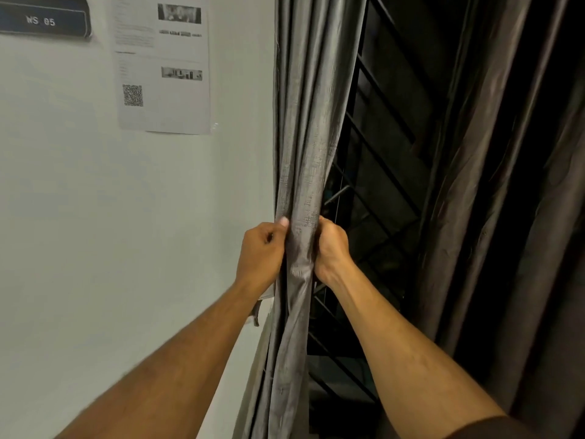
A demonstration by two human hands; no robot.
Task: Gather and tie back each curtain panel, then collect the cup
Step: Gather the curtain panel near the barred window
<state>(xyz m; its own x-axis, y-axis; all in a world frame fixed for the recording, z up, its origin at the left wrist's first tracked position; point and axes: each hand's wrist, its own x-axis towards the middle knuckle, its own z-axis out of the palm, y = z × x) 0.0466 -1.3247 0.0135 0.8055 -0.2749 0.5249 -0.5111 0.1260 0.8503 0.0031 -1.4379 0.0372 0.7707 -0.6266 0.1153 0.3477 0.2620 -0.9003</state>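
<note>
Two hands gripping gathered curtain panel [304, 153], white wall [95, 217], dark window grille [380, 185]

We could not read the small print on the taped sheet [163, 63]; the curtain panel [304, 137] hid our right fingers, and both frame edges cut it.

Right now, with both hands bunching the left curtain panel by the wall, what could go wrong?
1. The left hand and right hand only squeeze the left curtain panel; no tie-back shows around it, so releasing it may let the folds spread.
2. The right curtain panel hangs loose.
3. A hard pull could strain the top fixing, which is out of view.
</note>
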